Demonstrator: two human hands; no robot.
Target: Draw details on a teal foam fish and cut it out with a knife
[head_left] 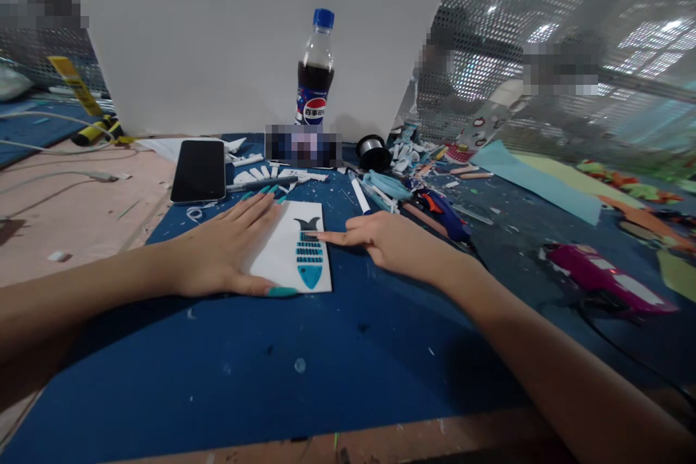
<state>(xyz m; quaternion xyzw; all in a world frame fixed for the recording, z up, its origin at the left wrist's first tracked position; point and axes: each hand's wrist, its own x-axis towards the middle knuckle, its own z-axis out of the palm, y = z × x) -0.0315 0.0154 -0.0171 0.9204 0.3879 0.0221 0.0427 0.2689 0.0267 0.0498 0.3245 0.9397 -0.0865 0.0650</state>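
Observation:
My left hand (pixel 217 250) lies flat on a white card (pixel 272 239), fingers spread, with long teal nails. On the right part of the card is a fish-bone figure (pixel 309 275), with a teal head at the near end, striped ribs in the middle and a dark tail at the far end. Coming from the right, my right hand (pixel 380 238) has its index finger stretched out, its tip touching the figure just below the tail. Its other fingers are curled, and nothing shows in them.
Behind the card are a black phone (pixel 199 171), white scraps (pixel 266 174), a cola bottle (pixel 315 80), a spool (pixel 373 152) and a white marker (pixel 359 193). To the right lie a blue tool (pixel 446 216), coloured sheets (pixel 544 177) and a magenta corded device (pixel 603 275). A blue mat (pixel 244 370) covers the table.

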